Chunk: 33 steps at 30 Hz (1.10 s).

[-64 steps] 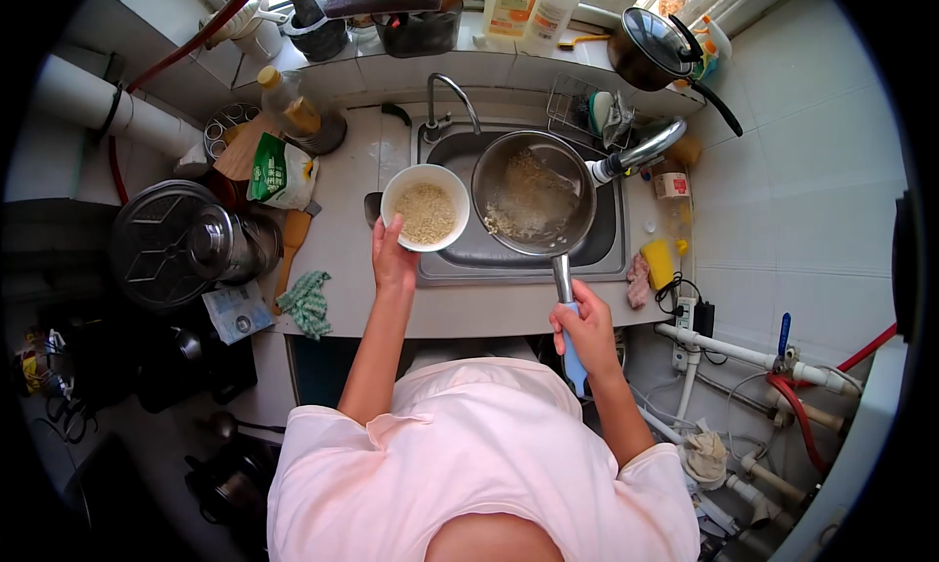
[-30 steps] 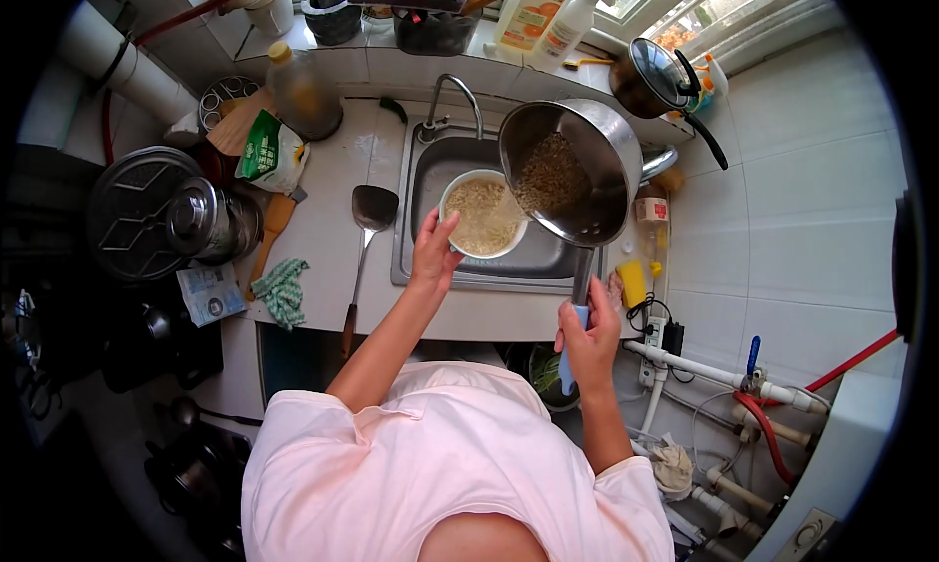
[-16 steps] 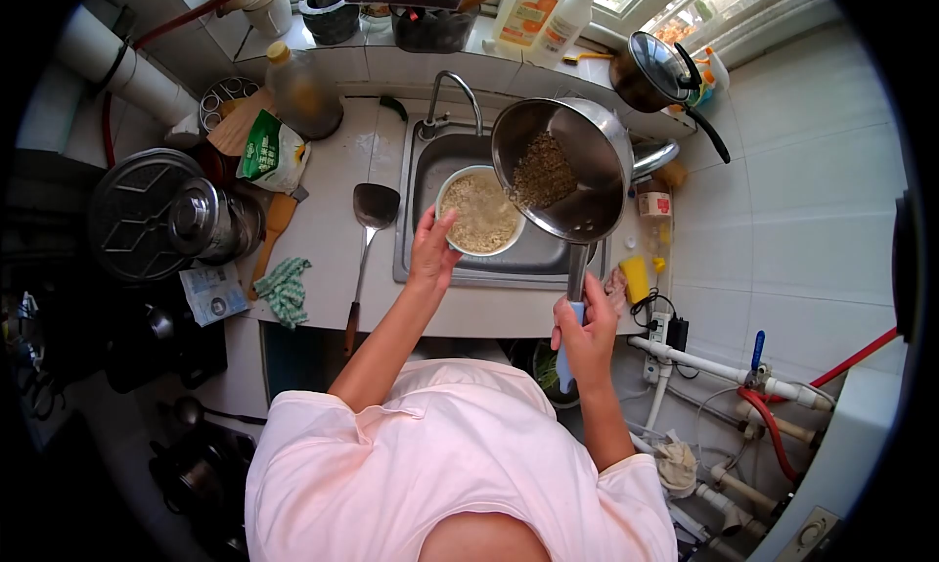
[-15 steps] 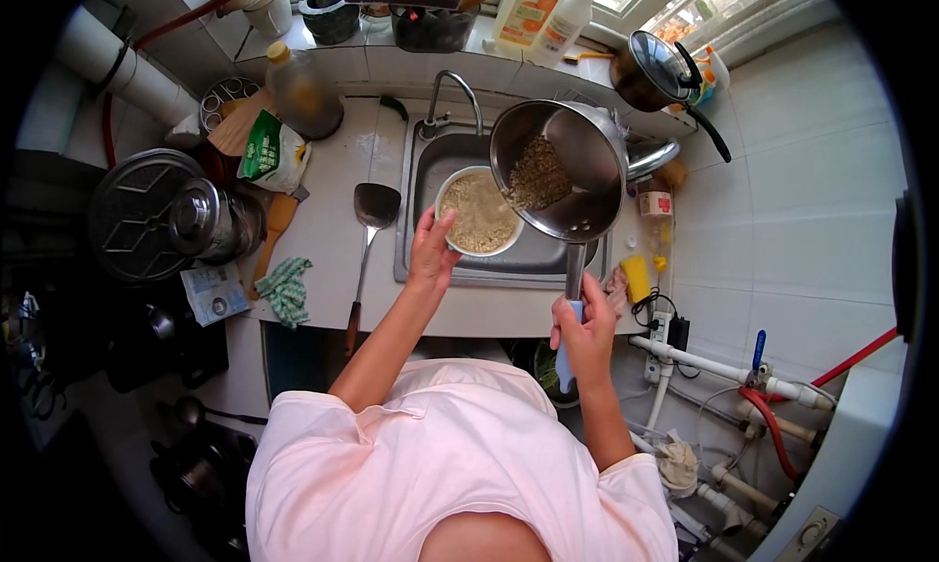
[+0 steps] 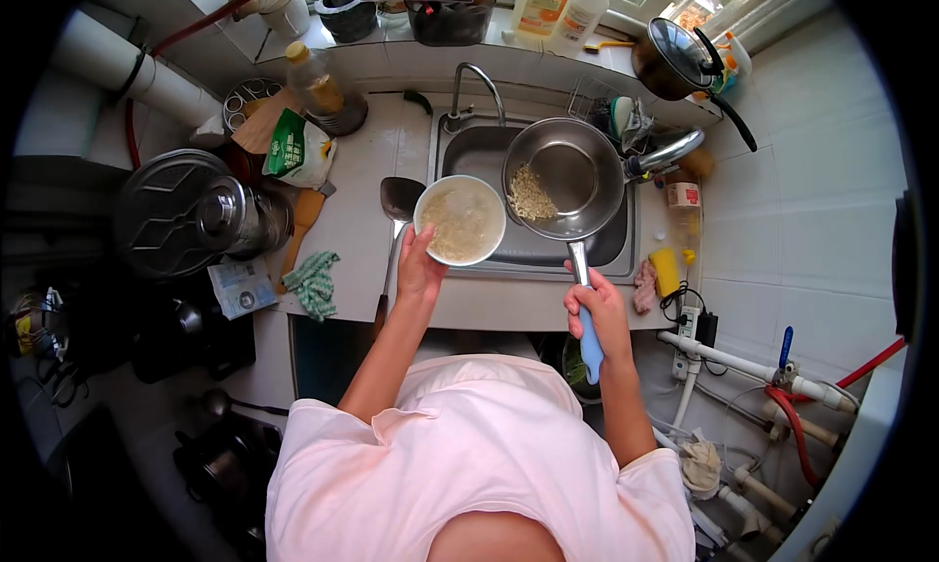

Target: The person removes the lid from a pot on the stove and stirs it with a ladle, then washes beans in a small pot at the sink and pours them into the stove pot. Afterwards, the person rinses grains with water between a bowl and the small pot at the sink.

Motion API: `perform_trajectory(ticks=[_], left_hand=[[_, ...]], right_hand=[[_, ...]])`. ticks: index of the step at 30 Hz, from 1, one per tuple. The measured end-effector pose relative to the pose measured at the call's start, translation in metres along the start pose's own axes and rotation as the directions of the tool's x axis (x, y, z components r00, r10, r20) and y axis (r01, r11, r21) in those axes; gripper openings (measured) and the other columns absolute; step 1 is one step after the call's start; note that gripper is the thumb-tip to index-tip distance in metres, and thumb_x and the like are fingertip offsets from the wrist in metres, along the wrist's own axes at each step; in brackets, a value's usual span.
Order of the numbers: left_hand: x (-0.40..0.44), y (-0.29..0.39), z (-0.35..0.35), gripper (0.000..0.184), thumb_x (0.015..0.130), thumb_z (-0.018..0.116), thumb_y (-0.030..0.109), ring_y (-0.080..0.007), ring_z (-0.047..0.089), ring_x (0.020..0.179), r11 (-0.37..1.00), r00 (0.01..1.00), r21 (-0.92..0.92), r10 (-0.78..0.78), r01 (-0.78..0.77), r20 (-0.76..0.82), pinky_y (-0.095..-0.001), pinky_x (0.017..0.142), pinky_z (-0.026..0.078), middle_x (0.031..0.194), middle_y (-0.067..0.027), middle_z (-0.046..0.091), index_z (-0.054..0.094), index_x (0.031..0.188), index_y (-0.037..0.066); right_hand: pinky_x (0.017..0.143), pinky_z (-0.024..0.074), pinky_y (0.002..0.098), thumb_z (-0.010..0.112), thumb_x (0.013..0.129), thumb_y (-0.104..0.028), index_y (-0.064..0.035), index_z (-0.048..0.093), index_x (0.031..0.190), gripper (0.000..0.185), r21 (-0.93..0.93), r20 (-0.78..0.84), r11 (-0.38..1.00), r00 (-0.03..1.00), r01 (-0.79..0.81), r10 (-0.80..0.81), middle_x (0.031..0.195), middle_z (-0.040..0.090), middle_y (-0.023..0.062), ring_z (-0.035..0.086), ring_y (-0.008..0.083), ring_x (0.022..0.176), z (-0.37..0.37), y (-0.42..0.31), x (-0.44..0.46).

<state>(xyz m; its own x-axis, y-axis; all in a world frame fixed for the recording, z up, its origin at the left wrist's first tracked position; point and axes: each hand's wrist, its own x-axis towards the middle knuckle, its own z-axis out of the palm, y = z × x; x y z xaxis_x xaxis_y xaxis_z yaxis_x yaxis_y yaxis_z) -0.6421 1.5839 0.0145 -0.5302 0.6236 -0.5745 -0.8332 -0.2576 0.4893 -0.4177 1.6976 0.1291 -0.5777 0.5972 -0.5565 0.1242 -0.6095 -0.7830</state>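
My left hand [image 5: 422, 266] grips a white bowl [image 5: 499, 231] by its near left side. Inside the bowl are pale grains in cloudy liquid [image 5: 460, 218]. In my right hand [image 5: 599, 314] is the blue-grey handle of a steel saucepan [image 5: 587, 176], held over the sink [image 5: 614, 264]. A small heap of pale grains [image 5: 531, 193] lies at the left side of the pan's bottom. The bowl is left of the pan, over the sink's left edge, and hides part of a spatula [image 5: 399, 198] on the counter.
The faucet [image 5: 479, 73] arches behind the pan. A green checked cloth [image 5: 314, 285], a wooden spatula [image 5: 303, 224] and a green-white bag [image 5: 296, 151] lie to the left. A yellow sponge [image 5: 665, 270] sits right of the sink. A lidded pot [image 5: 670, 61] stands on the sill.
The saucepan has come from tilted towards the bowl to nearly level, with fewer grains in it. The bowl has moved left, away from the pan, and its contents look more watery.
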Motion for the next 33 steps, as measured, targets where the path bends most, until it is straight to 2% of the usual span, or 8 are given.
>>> perform_trajectory(ticks=[3, 7, 14, 20, 33], left_hand=[[-0.001, 0.009, -0.002, 0.047, 0.08, 0.067, 0.02, -0.0189, 0.053, 0.107, 0.999, 0.999, 0.001, 0.043, -0.043, -0.015, -0.0356, 0.087, 0.048, 0.116, -0.0034, 0.052, 0.044, 0.121, 0.014], [0.001, 0.018, 0.0, 0.048, 0.08, 0.066, 0.02, -0.0195, 0.053, 0.108, 0.996, 0.996, 0.009, 0.089, -0.089, 0.015, -0.0363, 0.089, 0.047, 0.117, -0.0041, 0.052, 0.044, 0.121, 0.012], [0.015, 0.022, 0.013, 0.046, 0.081, 0.065, 0.02, -0.019, 0.054, 0.105, 0.984, 0.986, 0.086, 0.153, -0.158, 0.063, -0.0348, 0.087, 0.048, 0.114, -0.0058, 0.053, 0.044, 0.121, 0.011], [0.028, 0.021, 0.027, 0.045, 0.081, 0.066, 0.016, -0.0175, 0.057, 0.1, 0.971, 0.979, 0.144, 0.175, -0.189, 0.104, -0.0315, 0.083, 0.051, 0.11, -0.0054, 0.055, 0.045, 0.12, 0.009], [0.045, 0.009, 0.048, 0.054, 0.078, 0.069, 0.013, -0.0149, 0.056, 0.101, 0.945, 0.976, 0.256, 0.177, -0.204, 0.124, -0.0296, 0.082, 0.049, 0.11, -0.0046, 0.056, 0.043, 0.125, 0.008]], right_hand=[[0.036, 0.0357, 0.0174, 0.044, 0.087, -0.007, 0.0045, 0.04, 0.125, 0.039, -0.05, -0.008, 0.999, 1.0, 0.001, -0.001, 0.064, 0.049, 0.0028, 0.043, 0.0056, 0.04, -0.004, 0.012, 0.008], [0.038, 0.0368, 0.0185, 0.047, 0.086, -0.006, 0.0019, 0.047, 0.117, 0.032, -0.062, 0.029, 0.997, 0.999, -0.04, 0.041, 0.065, 0.05, 0.0032, 0.044, 0.0067, 0.041, -0.018, 0.04, 0.024], [0.037, 0.0367, 0.0195, 0.048, 0.086, -0.005, 0.0003, 0.05, 0.112, 0.027, -0.077, 0.14, 0.966, 0.957, -0.245, 0.254, 0.063, 0.05, 0.0032, 0.044, 0.0071, 0.041, -0.01, 0.056, 0.032], [0.038, 0.0368, 0.0198, 0.047, 0.086, -0.004, 0.0001, 0.051, 0.11, 0.024, -0.011, 0.201, 0.964, 0.944, -0.266, 0.263, 0.064, 0.049, 0.0036, 0.043, 0.0081, 0.041, -0.002, 0.058, 0.033], [0.037, 0.0363, 0.0203, 0.047, 0.087, -0.004, 0.0007, 0.051, 0.11, 0.024, 0.069, 0.16, 0.96, 0.953, -0.271, 0.257, 0.062, 0.05, 0.0028, 0.043, 0.0078, 0.04, -0.015, 0.056, 0.037]])
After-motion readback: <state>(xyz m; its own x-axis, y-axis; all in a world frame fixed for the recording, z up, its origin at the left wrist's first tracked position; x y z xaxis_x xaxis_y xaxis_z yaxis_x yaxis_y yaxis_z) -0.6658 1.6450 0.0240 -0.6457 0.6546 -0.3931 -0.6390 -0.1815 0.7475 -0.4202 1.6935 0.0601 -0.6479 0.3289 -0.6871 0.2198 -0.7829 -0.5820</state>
